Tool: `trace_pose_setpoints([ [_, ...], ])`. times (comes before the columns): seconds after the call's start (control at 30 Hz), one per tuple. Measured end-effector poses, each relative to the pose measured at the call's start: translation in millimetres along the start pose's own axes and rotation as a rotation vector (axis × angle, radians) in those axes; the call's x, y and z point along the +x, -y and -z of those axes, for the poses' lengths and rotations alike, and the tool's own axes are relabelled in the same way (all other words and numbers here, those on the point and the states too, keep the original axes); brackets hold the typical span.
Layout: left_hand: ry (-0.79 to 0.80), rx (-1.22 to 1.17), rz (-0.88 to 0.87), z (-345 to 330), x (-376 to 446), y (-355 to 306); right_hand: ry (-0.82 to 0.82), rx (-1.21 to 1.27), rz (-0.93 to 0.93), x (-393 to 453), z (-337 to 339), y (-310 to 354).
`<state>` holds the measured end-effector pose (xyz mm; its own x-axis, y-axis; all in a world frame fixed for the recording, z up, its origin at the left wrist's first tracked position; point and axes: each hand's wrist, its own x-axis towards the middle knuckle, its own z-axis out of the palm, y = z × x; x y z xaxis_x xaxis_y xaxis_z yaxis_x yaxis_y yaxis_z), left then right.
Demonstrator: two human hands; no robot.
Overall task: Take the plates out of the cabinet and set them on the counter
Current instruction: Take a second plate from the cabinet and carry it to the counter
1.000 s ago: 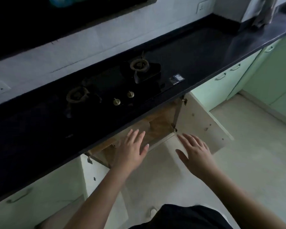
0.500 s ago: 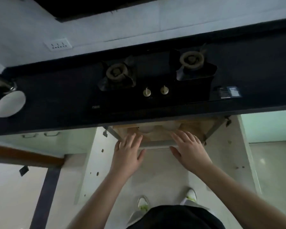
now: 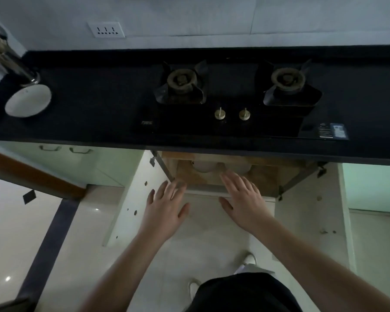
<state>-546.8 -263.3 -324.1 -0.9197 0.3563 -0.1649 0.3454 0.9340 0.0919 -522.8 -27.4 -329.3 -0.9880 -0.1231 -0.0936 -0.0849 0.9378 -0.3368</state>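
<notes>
White plates (image 3: pixel 221 166) sit on the wooden shelf inside the open cabinet (image 3: pixel 266 179), mostly hidden under the black counter (image 3: pixel 95 102). My left hand (image 3: pixel 166 208) hovers just outside the cabinet's front edge, fingers spread and holding nothing. My right hand (image 3: pixel 242 199) reaches over the shelf edge with its fingertips just short of the plates, also spread and holding nothing. One white plate (image 3: pixel 28 100) lies on the counter at the far left.
A two-burner gas stove (image 3: pixel 236 97) is set into the counter above the cabinet. Both cabinet doors (image 3: pixel 133 199) stand swung open to either side. A metal pot handle or pipe (image 3: pixel 7 55) leans at the far left. My shoes stand on the tiled floor.
The view has swung to face the counter squarely. Both hands have stayed spread in front of the cabinet, and the right hand has reached further in toward the plates.
</notes>
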Motion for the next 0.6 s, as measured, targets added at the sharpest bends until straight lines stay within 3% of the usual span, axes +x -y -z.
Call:
trace_pose_setpoints([
  [0.3, -0.044, -0.005, -0.019, -0.4, -5.6, 34.1, 0.000, -0.023, -0.029, -4.3, -21.4, 31.9],
  [0.6, -0.037, 0.035, -0.018, -48.2, 65.4, 10.3, 0.082, -0.001, -0.063, 39.6, -59.4, -33.1],
])
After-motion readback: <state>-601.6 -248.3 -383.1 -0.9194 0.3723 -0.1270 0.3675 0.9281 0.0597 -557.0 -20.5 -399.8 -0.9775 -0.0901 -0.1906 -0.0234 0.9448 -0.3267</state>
